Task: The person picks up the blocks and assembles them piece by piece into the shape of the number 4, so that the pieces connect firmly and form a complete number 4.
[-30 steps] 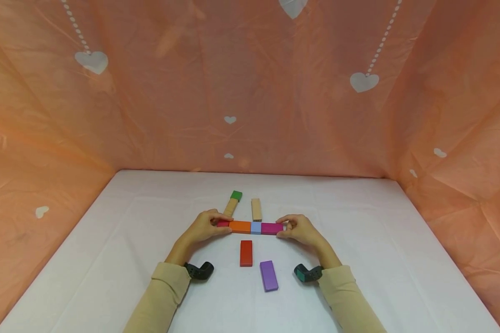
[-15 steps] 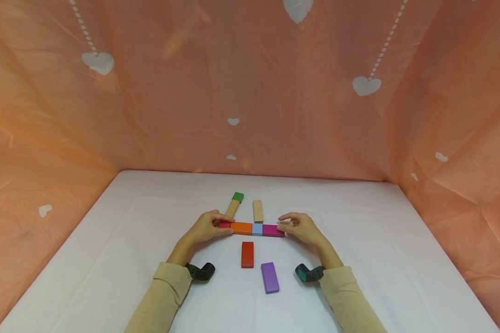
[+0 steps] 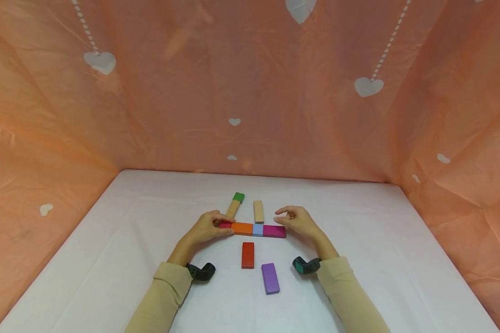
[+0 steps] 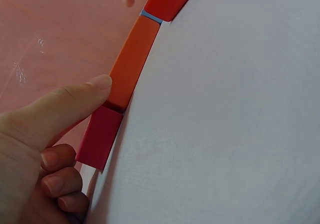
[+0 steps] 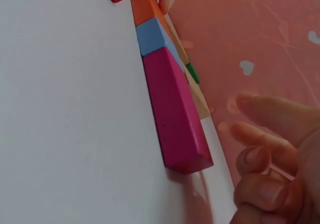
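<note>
A row of blocks runs left to right: a crimson block (image 4: 99,139), an orange block (image 3: 242,228), a light blue block (image 3: 258,230) and a magenta block (image 3: 274,231). My left hand (image 3: 205,227) pinches the orange block at its left end, the thumb on its near side, close to the joint with the crimson one. The left fingers partly cover the crimson block in the head view. Behind the magenta block, my right hand (image 3: 301,223) hovers apart from it, thumb and forefinger spread with nothing between them.
Beyond the row lie two plain wooden blocks, one slanted (image 3: 233,209) with a green block (image 3: 239,198) at its far end, one straighter (image 3: 258,212). Nearer me, a red block (image 3: 247,255) and a purple block (image 3: 270,278) lie on the white tabletop (image 3: 350,222).
My right hand has let go of the magenta block's right end and moved up and away from it. The left hand keeps its hold, and the row looks unmoved.
</note>
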A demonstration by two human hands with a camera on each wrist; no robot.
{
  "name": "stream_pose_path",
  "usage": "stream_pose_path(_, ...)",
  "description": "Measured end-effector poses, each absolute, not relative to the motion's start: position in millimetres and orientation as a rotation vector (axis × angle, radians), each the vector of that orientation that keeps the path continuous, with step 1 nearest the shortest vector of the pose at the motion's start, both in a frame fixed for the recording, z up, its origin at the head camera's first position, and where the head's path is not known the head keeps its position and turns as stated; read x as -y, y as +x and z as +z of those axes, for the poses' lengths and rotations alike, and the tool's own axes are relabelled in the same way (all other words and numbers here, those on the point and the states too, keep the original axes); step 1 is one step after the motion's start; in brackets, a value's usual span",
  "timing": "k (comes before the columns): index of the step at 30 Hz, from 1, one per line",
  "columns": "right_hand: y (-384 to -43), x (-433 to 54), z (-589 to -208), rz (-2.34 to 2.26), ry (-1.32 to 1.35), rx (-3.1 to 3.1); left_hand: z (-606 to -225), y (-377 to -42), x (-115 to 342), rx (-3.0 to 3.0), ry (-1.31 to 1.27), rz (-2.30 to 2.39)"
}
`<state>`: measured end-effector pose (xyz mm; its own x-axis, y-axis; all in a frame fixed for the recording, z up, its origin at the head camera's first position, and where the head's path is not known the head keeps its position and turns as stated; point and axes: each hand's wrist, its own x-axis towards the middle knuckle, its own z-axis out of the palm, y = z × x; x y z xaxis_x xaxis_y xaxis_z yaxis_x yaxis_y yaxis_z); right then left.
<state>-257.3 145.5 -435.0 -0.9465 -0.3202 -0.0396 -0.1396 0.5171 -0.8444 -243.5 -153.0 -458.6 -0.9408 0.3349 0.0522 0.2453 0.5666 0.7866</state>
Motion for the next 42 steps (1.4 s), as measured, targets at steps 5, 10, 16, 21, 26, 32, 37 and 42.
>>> stream_pose_path(5,-261.4,-143.2,-433.2,-1.410,-0.415,-2.552,-458.1,-242.9,152.7,-2.696,0.484,1.305)
stream_pose_path(10,-265.1,-139.5,-431.1,-1.398,-0.416,-2.556,-457.7,-242.6,152.9,-2.699,0.477,1.294)
stream_pose_path(16,-271.6,-133.6,-428.4,-1.354,-0.355,-2.527,-457.6,-242.2,153.0,-2.702,0.494,1.298)
stream_pose_path(21,-277.5,-127.6,-426.7,-1.356,-0.347,-2.499,-456.7,-241.5,152.9,-2.699,0.512,1.311)
stream_pose_path(26,-283.4,-124.0,-427.1,-1.347,-0.432,-2.503,-456.1,-241.7,152.8,-2.685,0.513,1.320)
stream_pose_path(32,-288.1,-119.8,-426.7,-1.353,-0.457,-2.460,-456.3,-241.7,152.7,-2.681,0.498,1.321)
stream_pose_path(37,-294.0,-116.1,-426.7,-1.343,-0.439,-2.449,-456.1,-242.1,153.0,-2.676,0.499,1.330)
stream_pose_path(42,-299.3,-112.4,-427.6,-1.354,-0.410,-2.429,-457.1,-243.1,153.7,-2.686,0.509,1.314)
